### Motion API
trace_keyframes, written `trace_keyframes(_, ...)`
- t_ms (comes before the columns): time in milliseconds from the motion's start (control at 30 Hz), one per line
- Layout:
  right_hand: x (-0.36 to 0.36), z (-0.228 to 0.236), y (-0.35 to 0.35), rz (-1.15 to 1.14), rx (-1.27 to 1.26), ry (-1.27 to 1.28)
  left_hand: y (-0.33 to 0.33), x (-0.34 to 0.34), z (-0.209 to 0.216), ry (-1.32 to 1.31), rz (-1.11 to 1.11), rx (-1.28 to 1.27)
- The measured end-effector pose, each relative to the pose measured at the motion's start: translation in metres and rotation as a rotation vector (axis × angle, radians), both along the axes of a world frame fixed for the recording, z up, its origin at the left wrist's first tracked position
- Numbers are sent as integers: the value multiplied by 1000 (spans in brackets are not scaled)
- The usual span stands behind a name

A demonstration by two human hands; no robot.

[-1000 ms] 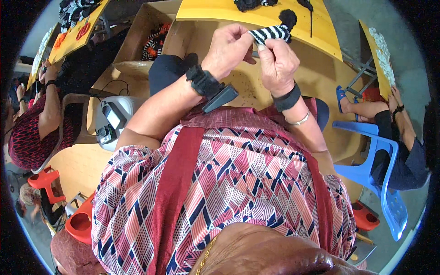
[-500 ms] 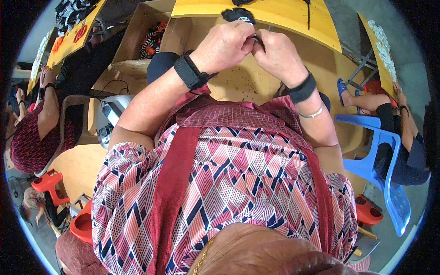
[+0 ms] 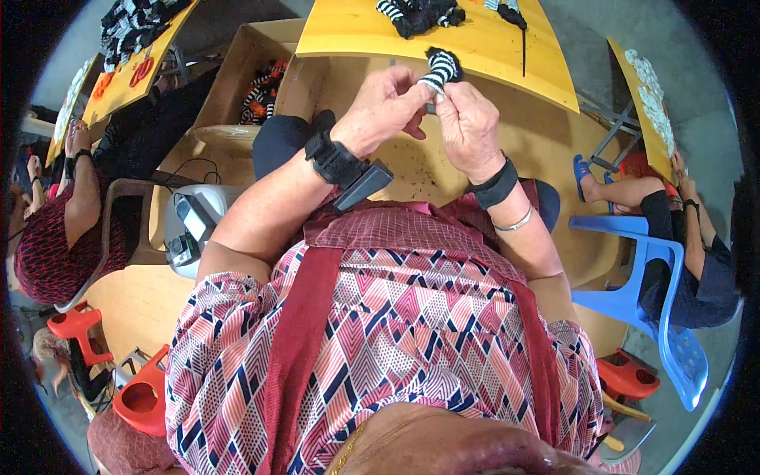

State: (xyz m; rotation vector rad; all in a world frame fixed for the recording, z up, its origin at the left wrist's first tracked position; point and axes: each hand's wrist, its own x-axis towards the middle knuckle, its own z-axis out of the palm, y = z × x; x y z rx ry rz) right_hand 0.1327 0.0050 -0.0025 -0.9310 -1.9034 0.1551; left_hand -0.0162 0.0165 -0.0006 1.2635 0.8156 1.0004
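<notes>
Between my hands, just off the near edge of the yellow table (image 3: 475, 47), is a small black-and-white striped knitted piece (image 3: 442, 70) with a dark fuzzy end that points away from me. My left hand (image 3: 388, 111) pinches its near end between thumb and forefinger, the other fingers curled loosely. My right hand (image 3: 469, 131) grips the same end from the right, thumb pressed against curled fingers. The part inside the fingers is hidden. Dark bands circle both wrists. More black and striped knitted pieces (image 3: 419, 17) lie on the table beyond.
A thin dark rod (image 3: 523, 51) lies on the table at the right. An open cardboard box (image 3: 218, 71) with orange and striped pieces stands front left. A blue plastic chair (image 3: 633, 269) is to my right. Co-workers sit on both sides; red stools (image 3: 142, 396) stand behind.
The striped piece now stands up in view between my fingers; before, my closed hands mostly hid it. My hands have come lower and turned, and the left has loosened. More tabletop shows.
</notes>
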Motion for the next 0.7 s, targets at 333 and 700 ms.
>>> trace_keyframes(333, -1, 10, -8, 21, -25, 19, 2, -2, -8, -191, -32, 140)
trace_keyframes(700, 36, 28, -3, 162, -345, 349, -4, -13, -12, -84, -141, 389)
